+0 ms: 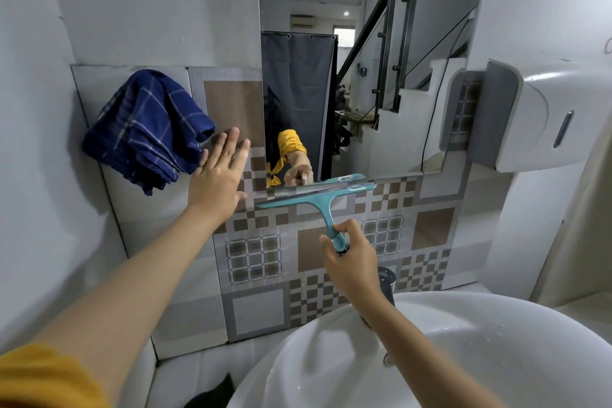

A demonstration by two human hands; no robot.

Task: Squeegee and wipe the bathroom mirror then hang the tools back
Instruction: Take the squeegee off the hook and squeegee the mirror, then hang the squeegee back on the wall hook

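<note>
A tall mirror [364,60] hangs on the wall above the sink. My right hand [352,258] grips the handle of a teal squeegee [318,195], whose blade lies across the mirror's bottom edge, tilted up to the right. My left hand [218,172] is flat with straight fingers against the patterned tile just left of the mirror. A blue checked cloth [149,129] hangs on the wall left of that hand, its edge close to my fingertips.
A white round sink [496,341] fills the lower right, with a chrome tap [385,278] behind my right wrist. A white and grey dispenser [530,113] juts out from the wall at the right of the mirror. Patterned tiles [258,258] cover the wall below.
</note>
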